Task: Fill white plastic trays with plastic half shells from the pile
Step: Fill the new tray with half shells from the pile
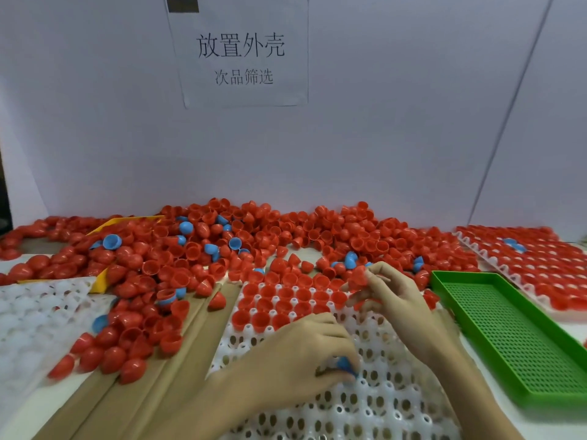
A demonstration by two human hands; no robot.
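1. The white tray (365,404) under both hands is only begun: red shells (279,300) sit open side up in its far rows, just beyond the fingertips, while every pocket beneath the palms and nearer the person is bare.
2. The right hand (390,300) has its fingers curled and pinches a red shell (357,277) at the fingertips, held just above the far right corner of the filled rows; I judge it is about to go into a pocket there.
3. The left hand (311,347) rests knuckles up on the tray, its fingers curled round a blue shell (346,365) that peeks out beneath the fingertips; whether it is being seated or lifted out I cannot tell.
4. The pile (254,242) lies just past the right fingertips and spreads far to the left of the left hand, still very large, mostly red with a few blue.
5. A second tray (470,246), well to the right of the right hand, looks fully loaded with red shells and a couple of blue ones.
6. Another white tray (35,309), far left of the left hand, holds nothing.
7. A green basket (514,338) beside the right wrist holds nothing.
8. Judged so: one tray done, one barely started, much left.
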